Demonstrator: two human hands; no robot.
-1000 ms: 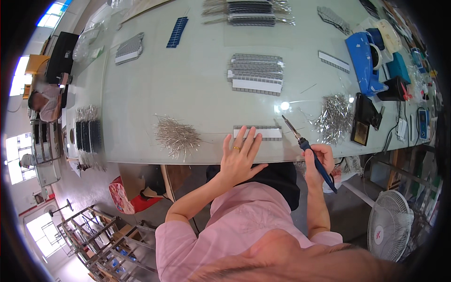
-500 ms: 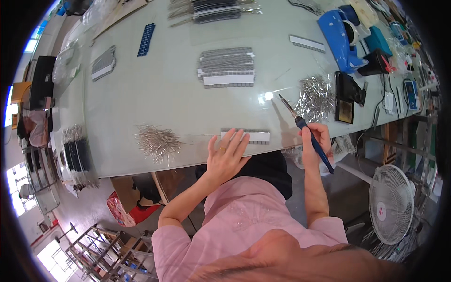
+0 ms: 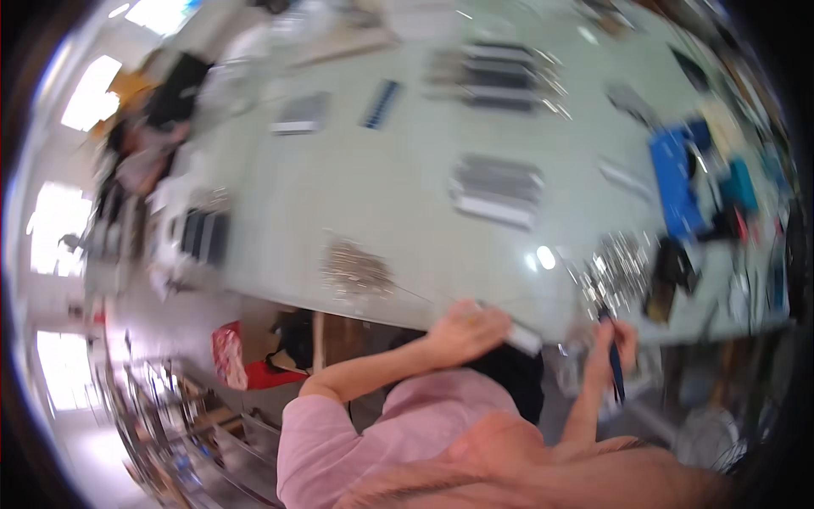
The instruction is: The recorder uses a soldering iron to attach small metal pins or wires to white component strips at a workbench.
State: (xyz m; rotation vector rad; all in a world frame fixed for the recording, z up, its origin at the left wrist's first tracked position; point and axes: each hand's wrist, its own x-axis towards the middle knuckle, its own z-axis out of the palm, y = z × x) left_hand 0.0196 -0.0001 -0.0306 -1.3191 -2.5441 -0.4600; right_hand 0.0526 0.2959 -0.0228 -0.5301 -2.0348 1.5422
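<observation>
The whole view is smeared by motion. My left hand (image 3: 471, 331) is at the near edge of the table, its fingers bent around one end of a short white-and-grey strip (image 3: 523, 338). The strip's other end sticks out on the right, slanting down over the edge. A thin wire runs from near this hand toward a pile of fine metal wires (image 3: 356, 270) on its left. My right hand (image 3: 623, 343) is closed round the dark blue handle of a soldering iron (image 3: 616, 369). Its tip points away from me, close to a second, shinier heap of metal wires (image 3: 621, 270).
A stack of grey strips (image 3: 496, 191) sits mid-table, with a darker stack (image 3: 500, 76) behind it. On the right stand a blue tape dispenser (image 3: 674, 182) and a dark soldering stand (image 3: 670, 276). A blue strip (image 3: 381, 103) lies farther left. A fan (image 3: 708, 437) stands below right.
The view has swung, shifting the table right and down in the picture. My left hand has gone from lying flat on the strip to bent fingers; the strip now slants. The right hand keeps the soldering iron.
</observation>
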